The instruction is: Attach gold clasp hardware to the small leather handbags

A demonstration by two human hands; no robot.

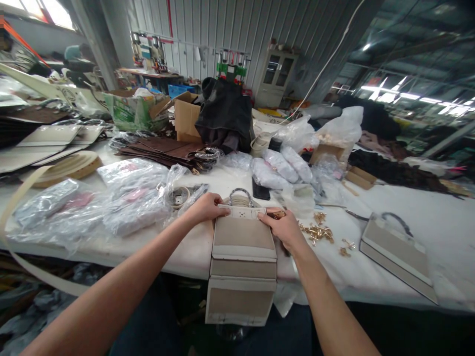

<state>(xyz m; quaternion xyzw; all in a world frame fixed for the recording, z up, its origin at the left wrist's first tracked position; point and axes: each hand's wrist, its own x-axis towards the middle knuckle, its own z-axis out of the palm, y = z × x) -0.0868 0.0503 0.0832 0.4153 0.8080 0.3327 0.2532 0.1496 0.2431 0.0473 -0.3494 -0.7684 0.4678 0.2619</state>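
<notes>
A beige handbag panel [243,235] with folding sections lies at the table's front edge. Its lower section [239,299] hangs down over my lap. Small holes show along its pale top strip, and a plastic-wrapped handle [240,194] arches behind that. My left hand [211,207] pinches the top left corner, thumb on the strip. At the top right corner, my right hand [284,227] grips the panel with its thumb on top. A glossy brown handle-like piece [276,214] sits in the right hand's fingers; its kind is unclear. Gold metal fittings [319,232] lie scattered just right of that hand.
Another beige bag panel with handle [399,247] lies at right. Plastic-wrapped packs [133,207] and a roll of tape [70,165] occupy the left. Brown panels [159,148], a cardboard box [185,118] and a black cloth-like heap [226,113] stand behind. A dark flat item [261,190] lies beyond the handle.
</notes>
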